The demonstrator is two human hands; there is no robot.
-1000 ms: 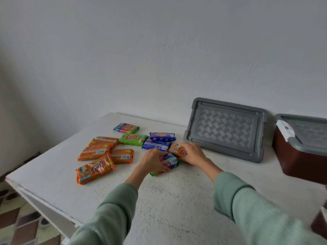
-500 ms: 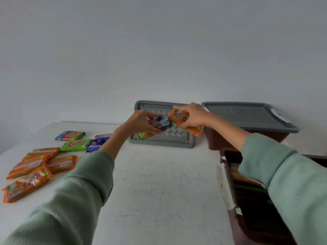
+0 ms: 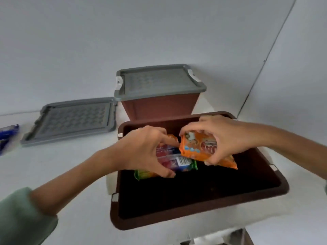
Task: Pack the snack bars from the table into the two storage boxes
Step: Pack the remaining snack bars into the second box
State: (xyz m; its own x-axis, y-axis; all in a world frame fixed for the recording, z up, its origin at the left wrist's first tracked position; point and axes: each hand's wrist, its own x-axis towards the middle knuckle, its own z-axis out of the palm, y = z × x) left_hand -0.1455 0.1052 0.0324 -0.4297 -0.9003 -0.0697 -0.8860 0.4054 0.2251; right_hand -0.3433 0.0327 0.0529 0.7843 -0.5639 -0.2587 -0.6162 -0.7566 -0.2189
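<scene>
Orange snack bar [image 3: 203,149]: pinched between thumb and curled fingers of right hand [image 3: 228,137], above open brown box [image 3: 194,209]. Blue and green bars [image 3: 178,161]: gripped in left hand [image 3: 145,149], over same box. Behind: closed box [image 3: 159,106]; loose grey lid [image 3: 70,119] on table [image 3: 53,160]. More bars [image 3: 8,133] far left.

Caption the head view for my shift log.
Left hand holds mixed bars, right hand an orange bar, over the open box; lidded box behind.

We see an orange bar [image 3: 199,148], a red-and-blue bar [image 3: 169,155], a brown box [image 3: 194,225], a grey weave-patterned lid [image 3: 70,119], a green sleeve [image 3: 21,220].
</scene>
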